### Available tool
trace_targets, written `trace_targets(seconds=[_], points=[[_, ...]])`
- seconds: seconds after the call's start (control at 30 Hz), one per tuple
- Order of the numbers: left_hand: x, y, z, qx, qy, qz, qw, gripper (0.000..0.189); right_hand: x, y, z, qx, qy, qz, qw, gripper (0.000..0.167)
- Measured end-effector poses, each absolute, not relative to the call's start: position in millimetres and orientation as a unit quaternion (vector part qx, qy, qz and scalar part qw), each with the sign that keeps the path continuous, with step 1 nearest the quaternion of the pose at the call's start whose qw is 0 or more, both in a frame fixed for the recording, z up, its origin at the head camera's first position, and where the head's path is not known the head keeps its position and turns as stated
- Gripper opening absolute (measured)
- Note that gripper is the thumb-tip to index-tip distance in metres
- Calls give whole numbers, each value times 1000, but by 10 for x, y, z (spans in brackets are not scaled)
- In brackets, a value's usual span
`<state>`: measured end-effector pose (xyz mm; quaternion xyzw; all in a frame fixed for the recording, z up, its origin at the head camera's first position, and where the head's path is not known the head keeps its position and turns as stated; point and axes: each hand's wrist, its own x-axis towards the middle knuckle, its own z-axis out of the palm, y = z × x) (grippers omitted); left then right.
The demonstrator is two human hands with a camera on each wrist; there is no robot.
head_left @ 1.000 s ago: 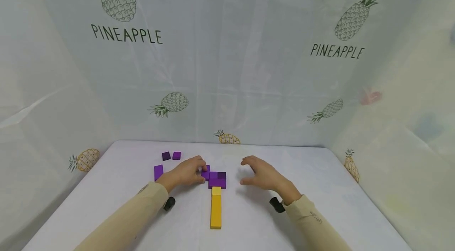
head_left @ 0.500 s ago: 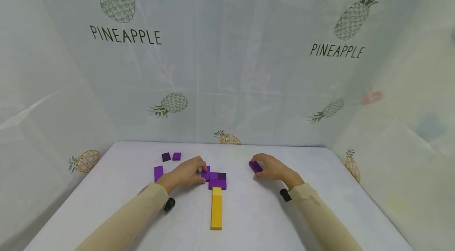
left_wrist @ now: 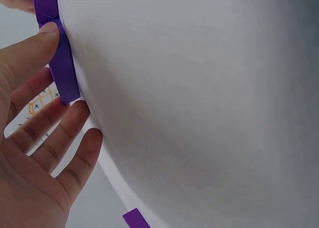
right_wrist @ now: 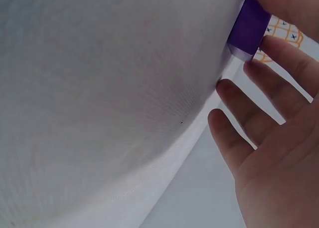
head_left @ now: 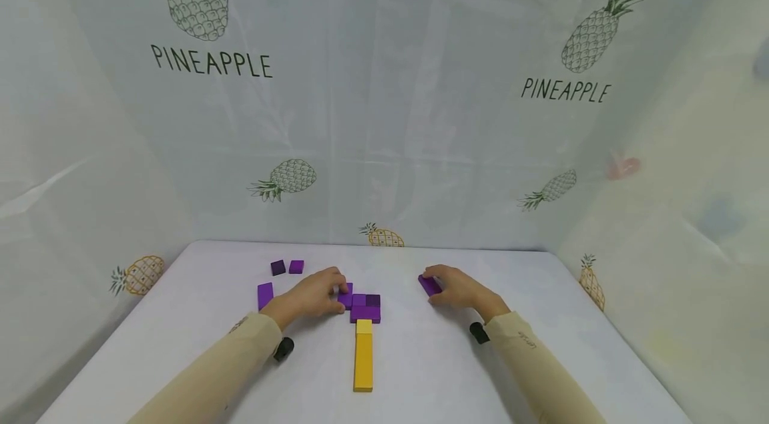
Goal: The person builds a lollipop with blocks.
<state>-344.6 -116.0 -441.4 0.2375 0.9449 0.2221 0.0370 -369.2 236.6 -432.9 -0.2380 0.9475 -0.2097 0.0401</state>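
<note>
My left hand (head_left: 309, 294) pinches a purple block (head_left: 345, 299) between thumb and fingers. That block sits against the left side of a small purple group: a purple square, a dark purple square (head_left: 372, 300) and a wide purple block (head_left: 365, 314) in front of them. In the left wrist view the thumb lies near the seam between two purple blocks. Off to the right, my right hand (head_left: 459, 290) holds another purple block (head_left: 428, 284), set aslant, by thumb and fingertips; its end shows in the right wrist view, with the other fingers spread beside it.
A long yellow block (head_left: 363, 364) with a lighter yellow square (head_left: 364, 326) at its top runs toward the front edge from the purple group. At the back left lie a dark purple cube (head_left: 278, 267), a purple square (head_left: 296, 267) and a purple block (head_left: 265, 295).
My right hand moved a little to the right and took hold of the aslant purple block, which its fingers hid before. My left hand stays on its block.
</note>
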Motion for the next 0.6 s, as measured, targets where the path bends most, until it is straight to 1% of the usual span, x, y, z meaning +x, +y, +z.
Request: trace_targets(seconds=[0.33, 0.6], points=[[-3434, -1163, -4421, 245, 946, 211, 29, 28, -3673, 2346, -4316, -225, 949, -215, 43, 55], [-3413, -1179, -4393, 266, 938, 221, 26, 26, -3629, 2321, -4316, -226, 945, -233, 34, 53]])
